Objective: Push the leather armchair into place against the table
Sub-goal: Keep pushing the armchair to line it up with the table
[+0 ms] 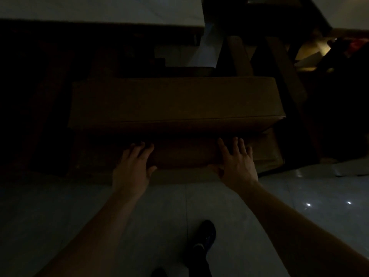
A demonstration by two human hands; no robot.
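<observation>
Pretty dark in here, but the armchair [175, 108] is sitting dead center, with the table [99, 11] up at 11 o'clock. Both hands are lying flat against its back, fingers spread and gripping nothing: left hand [132, 168] at 7 o'clock, right hand [236, 164] at 5 o'clock.

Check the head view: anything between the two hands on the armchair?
Nothing but the armchair itself: its bare dark leather back spans the gap between the left hand and right hand, both flat against it with fingers spread.
</observation>
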